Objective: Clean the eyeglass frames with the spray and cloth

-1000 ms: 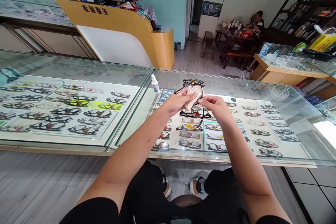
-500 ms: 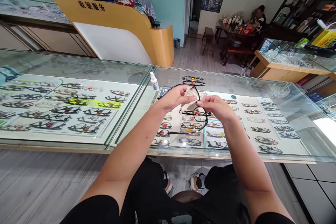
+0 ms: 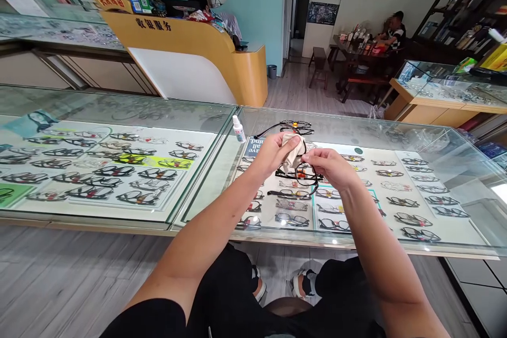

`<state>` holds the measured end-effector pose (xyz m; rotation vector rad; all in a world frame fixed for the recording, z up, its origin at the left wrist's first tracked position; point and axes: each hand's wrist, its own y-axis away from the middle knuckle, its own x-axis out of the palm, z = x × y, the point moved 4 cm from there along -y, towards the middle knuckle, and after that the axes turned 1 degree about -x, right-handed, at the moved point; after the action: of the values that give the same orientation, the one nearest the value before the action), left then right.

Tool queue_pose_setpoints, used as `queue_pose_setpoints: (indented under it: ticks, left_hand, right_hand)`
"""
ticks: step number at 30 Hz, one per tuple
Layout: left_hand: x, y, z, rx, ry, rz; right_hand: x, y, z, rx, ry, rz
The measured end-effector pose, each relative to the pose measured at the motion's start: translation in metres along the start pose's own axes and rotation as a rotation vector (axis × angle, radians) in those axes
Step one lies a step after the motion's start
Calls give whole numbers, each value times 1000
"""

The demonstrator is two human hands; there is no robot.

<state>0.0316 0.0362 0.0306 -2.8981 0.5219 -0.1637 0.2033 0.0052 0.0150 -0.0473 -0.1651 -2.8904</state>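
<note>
Above the glass counter, my left hand [image 3: 274, 155] is closed around a pale cleaning cloth [image 3: 292, 152], which is wrapped over one lens of a pair of black-framed glasses [image 3: 317, 178]. My right hand [image 3: 329, 165] pinches the frame near its middle, at the right of the cloth. The other lens hangs below the fingers, and one temple arm stretches left beneath it. The second temple reaches out to the upper left beyond my left hand. A small white spray bottle [image 3: 239, 130] stands upright on the counter, left of my hands.
Rows of glasses [image 3: 139, 198] lie inside the glass display counter [image 3: 206, 195]. Beyond it stand a yellow cashier desk [image 3: 249, 71] with a person behind it and a dark table [image 3: 352, 53] where people sit. Another display case [image 3: 435, 97] is at the right.
The cloth has moved up and now bunches around the lens under my left fingers. My view has shifted slightly, so the counter sits a little lower and further right.
</note>
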Motion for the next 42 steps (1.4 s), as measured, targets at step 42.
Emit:
queue_pose_setpoints:
  ticks: [42]
  left_hand:
    - [2,-4,17,-23,227,-158]
  right_hand:
    - [12,-5,-8,-75,-45,5]
